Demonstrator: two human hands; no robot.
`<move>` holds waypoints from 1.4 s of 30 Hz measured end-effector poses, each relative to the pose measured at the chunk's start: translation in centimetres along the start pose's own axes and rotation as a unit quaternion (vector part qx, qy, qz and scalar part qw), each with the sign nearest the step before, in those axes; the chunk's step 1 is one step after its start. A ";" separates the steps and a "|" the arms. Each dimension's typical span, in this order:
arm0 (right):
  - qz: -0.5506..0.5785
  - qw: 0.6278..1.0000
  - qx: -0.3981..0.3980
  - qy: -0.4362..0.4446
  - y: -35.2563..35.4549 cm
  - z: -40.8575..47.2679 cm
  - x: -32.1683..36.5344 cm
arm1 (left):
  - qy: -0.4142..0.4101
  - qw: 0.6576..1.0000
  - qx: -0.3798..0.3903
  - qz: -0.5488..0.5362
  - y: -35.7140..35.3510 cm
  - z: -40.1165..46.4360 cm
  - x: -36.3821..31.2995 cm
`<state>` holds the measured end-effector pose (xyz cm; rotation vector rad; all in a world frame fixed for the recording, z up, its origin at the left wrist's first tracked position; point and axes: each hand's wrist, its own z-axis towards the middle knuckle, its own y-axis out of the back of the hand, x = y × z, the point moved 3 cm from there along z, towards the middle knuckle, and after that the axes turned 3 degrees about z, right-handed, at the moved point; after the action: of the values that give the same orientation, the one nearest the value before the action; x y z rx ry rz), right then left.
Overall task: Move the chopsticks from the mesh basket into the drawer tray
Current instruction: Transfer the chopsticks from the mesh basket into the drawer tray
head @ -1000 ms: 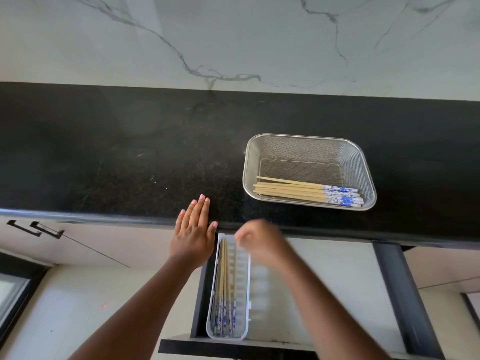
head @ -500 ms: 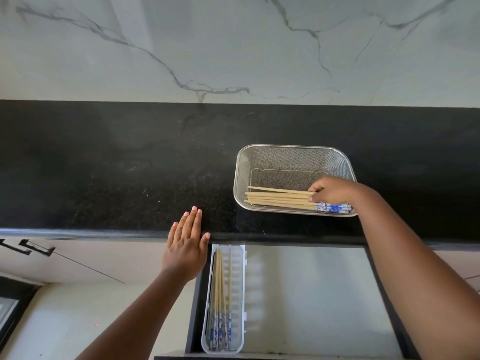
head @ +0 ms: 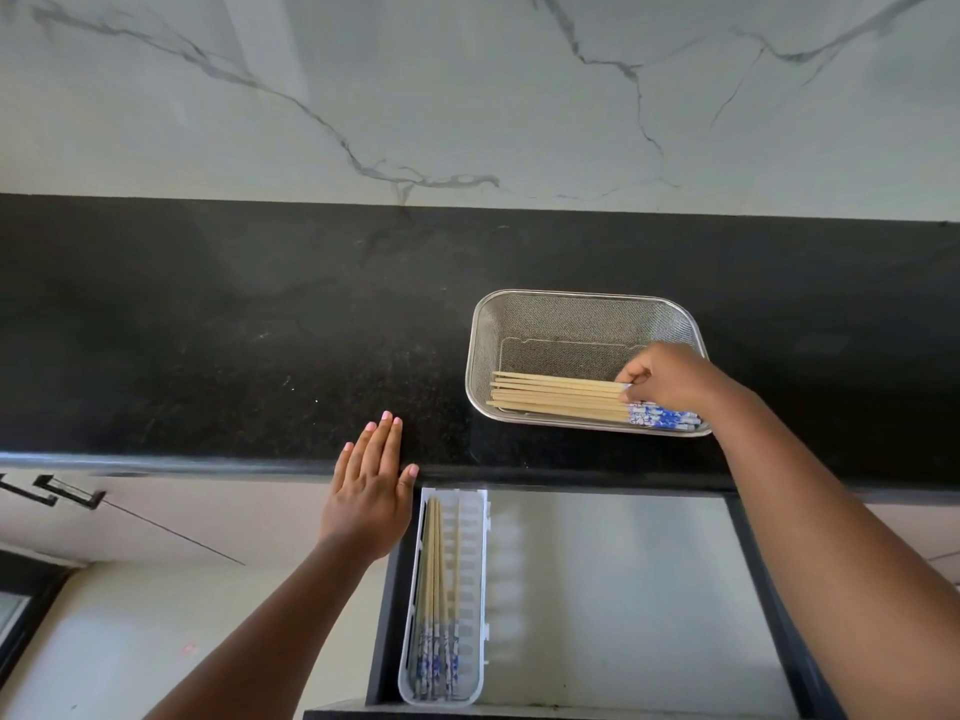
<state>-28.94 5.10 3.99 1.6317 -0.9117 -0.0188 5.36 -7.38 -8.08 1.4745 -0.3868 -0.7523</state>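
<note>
Where the veined marble wall [head: 467, 90] ends, a black stone counter [head: 208, 330] runs the full width of the view, and below its front edge an open drawer [head: 613, 589] with a pale floor stands pulled out. On the counter, right of centre and near the front edge, sits a metal mesh basket [head: 571, 317]. A bundle of chopsticks [head: 556, 394] lies across its near side, plain wooden tips to the left and blue-patterned ends to the right. At the left edge of the drawer a narrow white slotted tray [head: 470, 563] lies lengthwise, holding a few more chopsticks [head: 434, 574] with their blue ends toward the person. The right hand [head: 670, 379] reaches into the basket from the right, fingers curled down onto the bundle near its patterned ends; whether it has closed around any of them I cannot tell. The left hand [head: 371, 485] lies flat and open, fingers together, over the counter's front edge just left of the tray, holding nothing.
</note>
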 end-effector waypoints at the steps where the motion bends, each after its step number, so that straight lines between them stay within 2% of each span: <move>1: 0.000 1.000 -0.001 0.002 0.0 -0.1 0.0 | -0.001 1.000 0.002 0.002 0.0 0.0 0.0; 9: 0.007 0.999 -0.040 0.006 0.7 -1.5 0.3 | 0.000 1.000 0.001 0.002 0.0 0.0 0.0; 12: 0.017 0.998 -0.063 0.023 2.1 -4.4 1.7 | -0.001 1.000 0.004 -0.006 0.0 0.0 0.0; 14: 0.047 0.997 -0.047 0.028 2.7 -7.2 3.0 | -0.001 1.000 0.005 -0.009 -0.1 0.1 0.0; 15: 0.081 0.996 -0.020 0.024 2.6 -8.7 3.5 | -0.002 1.000 0.005 -0.012 -0.1 0.1 0.0; 17: 0.144 0.986 0.083 0.006 1.2 -11.6 4.4 | -0.002 1.000 0.003 -0.018 -0.1 0.0 0.0; 20: 0.121 0.958 0.260 -0.025 -4.8 -14.5 4.7 | -0.001 1.000 0.003 -0.019 0.0 0.1 0.0; 22: 0.099 0.941 0.315 -0.071 -10.7 -15.5 4.1 | 0.000 1.000 0.003 -0.018 0.1 0.1 0.0; 24: 0.143 0.935 0.300 -0.121 -16.3 -15.8 3.5 | 0.000 1.000 0.004 -0.016 0.1 0.1 -0.1; 27: 0.294 0.904 0.203 -0.237 -22.9 -15.5 3.1 | 0.001 1.000 0.004 -0.016 0.0 0.0 0.0; 29: 0.328 0.895 0.138 -0.269 -25.9 -14.9 4.2 | 0.001 1.000 0.004 -0.015 0.0 0.0 0.0; 32: 0.300 0.907 0.065 -0.287 -28.1 -14.1 6.6 | -0.002 1.000 0.006 -0.011 0.1 0.0 0.0; 37: 0.225 0.930 -0.014 -0.290 -29.3 -13.1 8.8 | -0.001 1.000 0.011 -0.007 -0.1 0.0 0.1; 42: 0.185 0.942 0.008 -0.280 -30.5 -11.9 9.4 | 0.002 1.000 0.015 -0.004 0.0 0.1 0.1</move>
<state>-0.21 9.26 -13.89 1.4639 -1.6495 -0.2254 5.35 -7.46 -8.13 1.5063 -0.3914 -0.7532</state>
